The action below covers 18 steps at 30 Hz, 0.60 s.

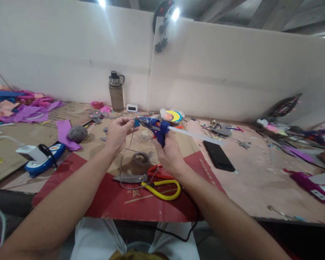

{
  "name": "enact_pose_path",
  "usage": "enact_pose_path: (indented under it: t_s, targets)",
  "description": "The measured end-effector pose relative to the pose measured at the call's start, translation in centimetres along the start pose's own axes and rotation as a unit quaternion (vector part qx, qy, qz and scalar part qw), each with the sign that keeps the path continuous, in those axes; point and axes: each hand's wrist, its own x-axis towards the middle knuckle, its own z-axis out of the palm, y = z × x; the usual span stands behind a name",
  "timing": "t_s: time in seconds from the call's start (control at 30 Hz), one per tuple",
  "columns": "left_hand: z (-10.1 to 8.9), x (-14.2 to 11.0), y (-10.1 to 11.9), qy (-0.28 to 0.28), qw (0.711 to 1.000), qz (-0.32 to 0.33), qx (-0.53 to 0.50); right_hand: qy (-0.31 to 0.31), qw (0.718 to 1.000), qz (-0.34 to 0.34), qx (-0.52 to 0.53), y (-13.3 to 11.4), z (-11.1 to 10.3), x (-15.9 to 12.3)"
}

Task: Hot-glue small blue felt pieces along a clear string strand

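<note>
Head view: my right hand grips the blue glue gun, nozzle meeting the small blue piece pinched in my left hand.

Work area. White panel walls close the far side, joined at a vertical seam above and beyond the hands; a dark hanging ornament sits at the top of that seam. Two bright ceiling lamps shine overhead, below grey roof beams. The worktable has a pinkish, scuffed surface to the right of the hands and brown cardboard to their left; a red cardboard sheet lies under and nearer than the hands.
</note>
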Motion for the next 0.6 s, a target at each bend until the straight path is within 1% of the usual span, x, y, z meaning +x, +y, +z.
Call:
enact_pose_path:
  t_s: [0.13, 0.43, 0.6]
  targets:
    - [-0.11, 0.15, -0.09, 0.003, 1.000, 0.003, -0.011, 0.003, 1.000, -0.005, -0.001, -0.01, -0.06, -0.02]
    - [0.08, -0.09, 0.03, 0.000, 1.000, -0.002, 0.006, 0.000, 1.000, -0.007, -0.016, 0.00, 0.11, -0.04]
    - [-0.03, 0.03, -0.06, 0.000, 1.000, 0.001, -0.006, 0.001, 1.000, -0.011, -0.011, 0.11, 0.10, -0.09]
